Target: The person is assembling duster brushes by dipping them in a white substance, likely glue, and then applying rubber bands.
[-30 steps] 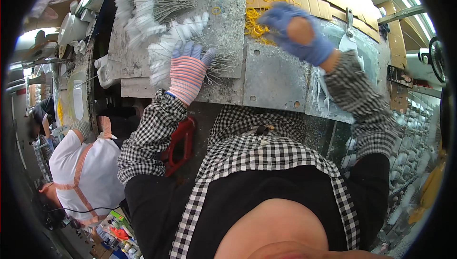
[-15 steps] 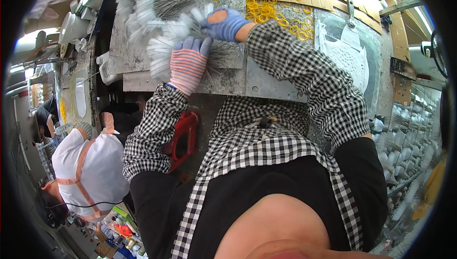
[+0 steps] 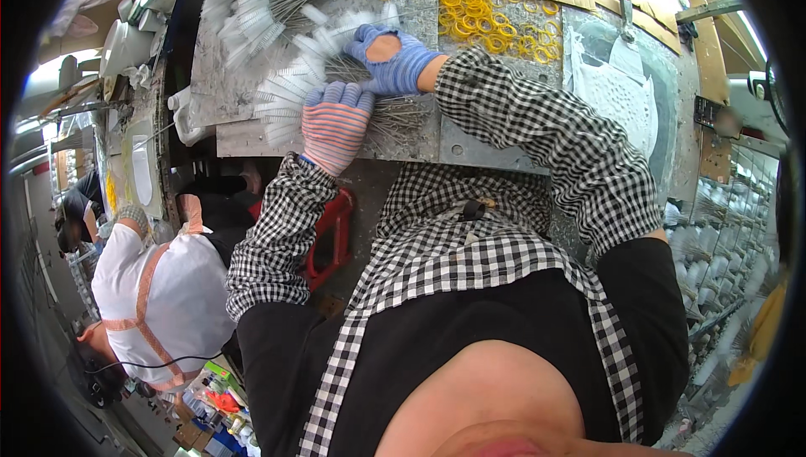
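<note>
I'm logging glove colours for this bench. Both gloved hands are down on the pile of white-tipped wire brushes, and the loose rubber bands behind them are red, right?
Not quite. The head view shows the rubber bands are yellow, not red. The rest holds: the left hand in its striped glove and the right hand in its blue glove both rest on the white-tipped wire brushes.

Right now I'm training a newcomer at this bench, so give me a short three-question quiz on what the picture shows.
1. True or false: the left hand in its pink striped knit glove rests on the thin wire brushes with white bristle ends.
2. Which glove does the right hand wear: A red, B blue, C black?
3. What colour are the small rubber rings on the grey metal worktable?

Key: 1 true; 2 B; 3 yellow.
</note>
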Available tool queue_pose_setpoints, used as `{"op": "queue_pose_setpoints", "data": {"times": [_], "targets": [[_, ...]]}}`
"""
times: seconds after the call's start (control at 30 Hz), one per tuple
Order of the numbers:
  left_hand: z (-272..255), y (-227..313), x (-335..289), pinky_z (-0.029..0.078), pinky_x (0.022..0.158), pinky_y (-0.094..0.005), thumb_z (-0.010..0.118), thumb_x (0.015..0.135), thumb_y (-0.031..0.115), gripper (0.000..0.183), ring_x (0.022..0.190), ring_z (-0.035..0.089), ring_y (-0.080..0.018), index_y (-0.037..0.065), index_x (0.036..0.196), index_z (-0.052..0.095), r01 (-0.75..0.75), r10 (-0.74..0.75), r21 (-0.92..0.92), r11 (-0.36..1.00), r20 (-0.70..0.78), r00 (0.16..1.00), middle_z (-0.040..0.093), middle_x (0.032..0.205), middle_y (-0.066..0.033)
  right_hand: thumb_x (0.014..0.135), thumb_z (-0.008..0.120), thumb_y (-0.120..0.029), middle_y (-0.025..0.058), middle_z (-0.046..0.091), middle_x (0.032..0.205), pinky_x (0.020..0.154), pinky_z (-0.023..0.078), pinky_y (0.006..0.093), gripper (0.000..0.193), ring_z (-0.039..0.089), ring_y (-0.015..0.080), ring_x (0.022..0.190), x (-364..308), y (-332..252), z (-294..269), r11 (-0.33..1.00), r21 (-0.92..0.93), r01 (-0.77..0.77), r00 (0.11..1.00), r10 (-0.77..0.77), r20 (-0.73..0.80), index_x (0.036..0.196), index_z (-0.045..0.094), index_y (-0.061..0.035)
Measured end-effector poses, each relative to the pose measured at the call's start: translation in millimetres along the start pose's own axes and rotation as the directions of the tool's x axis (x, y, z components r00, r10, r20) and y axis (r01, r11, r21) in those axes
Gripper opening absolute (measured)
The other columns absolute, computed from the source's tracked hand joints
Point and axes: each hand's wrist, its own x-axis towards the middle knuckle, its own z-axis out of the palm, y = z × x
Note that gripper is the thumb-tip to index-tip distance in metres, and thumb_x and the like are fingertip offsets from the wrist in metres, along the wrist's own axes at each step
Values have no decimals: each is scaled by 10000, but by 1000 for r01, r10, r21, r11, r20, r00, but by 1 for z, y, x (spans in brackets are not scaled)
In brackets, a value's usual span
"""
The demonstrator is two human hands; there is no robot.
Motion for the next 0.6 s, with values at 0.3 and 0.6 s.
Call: {"op": "queue_pose_setpoints", "data": {"times": [0.3,0.6], "targets": [[18,4,-5,408,1052,-456,540,879,253,305,1174,608,-254,165,1164,602,-124,119,-32,992,-146,982,649,1173,-36,881,686,-356,185,648,1200,932,546,449,461,647,361,1091,49,73,-16,985,-152,-82,995,72,-69,1273,635,-119],[-81,-16,12,483,963,-432,719,700,180,350,994,639,-318,140,1041,650,95,-110,-107,990,-143,984,669,1051,-66,957,544,-204,119,655,1230,841,583,456,329,680,336,1036,17,64,-26,925,-367,-98,972,10,-235,1272,639,-203]]}}
